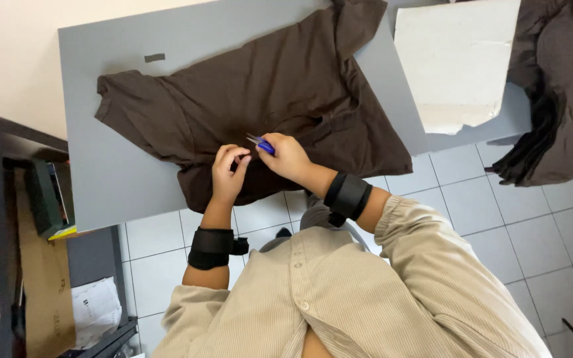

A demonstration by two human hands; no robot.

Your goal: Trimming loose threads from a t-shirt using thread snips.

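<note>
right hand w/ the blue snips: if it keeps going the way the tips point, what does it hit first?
Likely the brown shirt: the right hand aims the blue snips up-left across it, with the left hand just below that line. Height above the cloth is unclear.

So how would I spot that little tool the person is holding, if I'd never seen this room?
Find the grey table with the dark brown shirt spread over it. At the shirt's near edge two hands meet; the right hand grips small blue-handled snips. It is the only bright blue thing on the brown cloth.

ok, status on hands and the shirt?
Right hand grips small blue snips, blades on brown shirt. Left hand pinches fabric beside them. Shirt lies spread on grey table. Nothing in the way.
</note>
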